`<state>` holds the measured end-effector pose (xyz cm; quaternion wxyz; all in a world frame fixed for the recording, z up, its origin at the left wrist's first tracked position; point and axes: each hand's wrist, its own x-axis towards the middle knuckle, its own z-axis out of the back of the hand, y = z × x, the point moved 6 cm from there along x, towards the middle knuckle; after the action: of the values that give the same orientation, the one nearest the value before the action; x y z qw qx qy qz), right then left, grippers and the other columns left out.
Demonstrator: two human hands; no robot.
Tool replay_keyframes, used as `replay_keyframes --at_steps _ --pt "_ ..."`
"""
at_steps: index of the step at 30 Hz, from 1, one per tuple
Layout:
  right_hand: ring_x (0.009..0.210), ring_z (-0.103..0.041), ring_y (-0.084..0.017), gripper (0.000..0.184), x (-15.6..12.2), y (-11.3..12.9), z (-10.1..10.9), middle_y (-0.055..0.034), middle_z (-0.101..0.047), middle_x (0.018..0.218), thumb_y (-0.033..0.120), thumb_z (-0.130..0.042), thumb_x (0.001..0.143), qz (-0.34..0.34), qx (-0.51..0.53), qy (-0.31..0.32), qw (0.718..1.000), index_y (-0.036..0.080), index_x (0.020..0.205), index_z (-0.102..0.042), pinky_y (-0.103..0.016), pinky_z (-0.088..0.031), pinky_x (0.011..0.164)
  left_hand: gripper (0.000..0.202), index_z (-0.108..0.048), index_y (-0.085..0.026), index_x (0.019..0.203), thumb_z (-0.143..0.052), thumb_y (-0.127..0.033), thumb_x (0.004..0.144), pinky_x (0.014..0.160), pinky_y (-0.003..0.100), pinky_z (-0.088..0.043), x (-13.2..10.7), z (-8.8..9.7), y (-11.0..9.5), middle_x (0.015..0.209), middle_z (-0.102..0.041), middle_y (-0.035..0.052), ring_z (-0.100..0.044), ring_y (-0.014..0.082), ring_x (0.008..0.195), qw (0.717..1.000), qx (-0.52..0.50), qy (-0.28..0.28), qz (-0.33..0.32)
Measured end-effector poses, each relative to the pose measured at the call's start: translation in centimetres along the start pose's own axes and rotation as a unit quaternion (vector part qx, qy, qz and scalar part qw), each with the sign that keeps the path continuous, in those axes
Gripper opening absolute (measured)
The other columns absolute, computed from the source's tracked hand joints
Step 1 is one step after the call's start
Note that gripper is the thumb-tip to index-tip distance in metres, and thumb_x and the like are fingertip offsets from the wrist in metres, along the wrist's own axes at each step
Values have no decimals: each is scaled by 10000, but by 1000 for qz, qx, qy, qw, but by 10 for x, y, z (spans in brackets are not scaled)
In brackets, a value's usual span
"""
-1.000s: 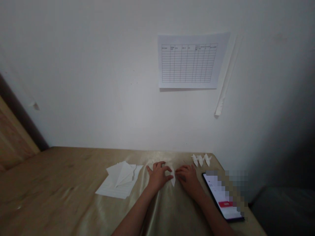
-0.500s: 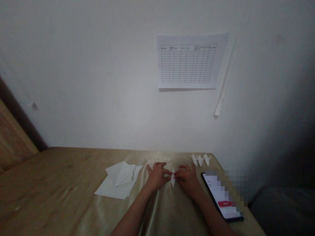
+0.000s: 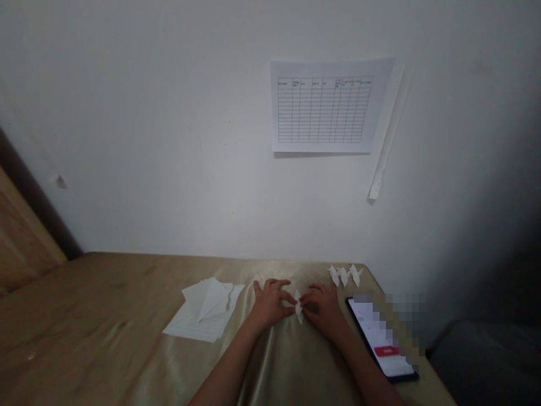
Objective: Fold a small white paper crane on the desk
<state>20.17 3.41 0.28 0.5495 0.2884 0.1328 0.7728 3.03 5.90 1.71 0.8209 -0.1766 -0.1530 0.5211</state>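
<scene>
A small white folded paper piece [image 3: 300,317], narrow and pointed at its ends, is between my hands on the gold-brown tablecloth. My left hand [image 3: 270,303] has its thumb and index fingertips at the paper's left side, with the other fingers spread out beyond. From the other side, my right hand [image 3: 324,307] grips the piece between thumb and fingers. The fingertips hide part of its middle. Farther back on the right stand three small white folded paper figures [image 3: 344,276], shaped like cranes.
Loose white paper sheets [image 3: 192,321] lie on the left, with a folded sheet [image 3: 215,299] on top. A phone [image 3: 382,344] with a lit screen rests near the table's right edge. Behind the table, a printed chart [image 3: 323,107] hangs on the white wall.
The folded paper and the fingertips around it have shifted very slightly to the right. The sheets, the paper figures and the phone stay where they were.
</scene>
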Motion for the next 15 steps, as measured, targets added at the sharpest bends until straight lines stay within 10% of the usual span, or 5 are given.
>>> replay_keyframes --at_steps 15 --pt "1324 -511 -299 165 1 0 -3 -21 -782 1036 238 -631 853 -1 -20 -16 1000 310 903 -771 -653 94 1195 52 -792 -373 849 -787 -403 806 1148 773 39 4 -4 -7 1403 -625 -23 -473 304 1333 998 19 -57 -23"
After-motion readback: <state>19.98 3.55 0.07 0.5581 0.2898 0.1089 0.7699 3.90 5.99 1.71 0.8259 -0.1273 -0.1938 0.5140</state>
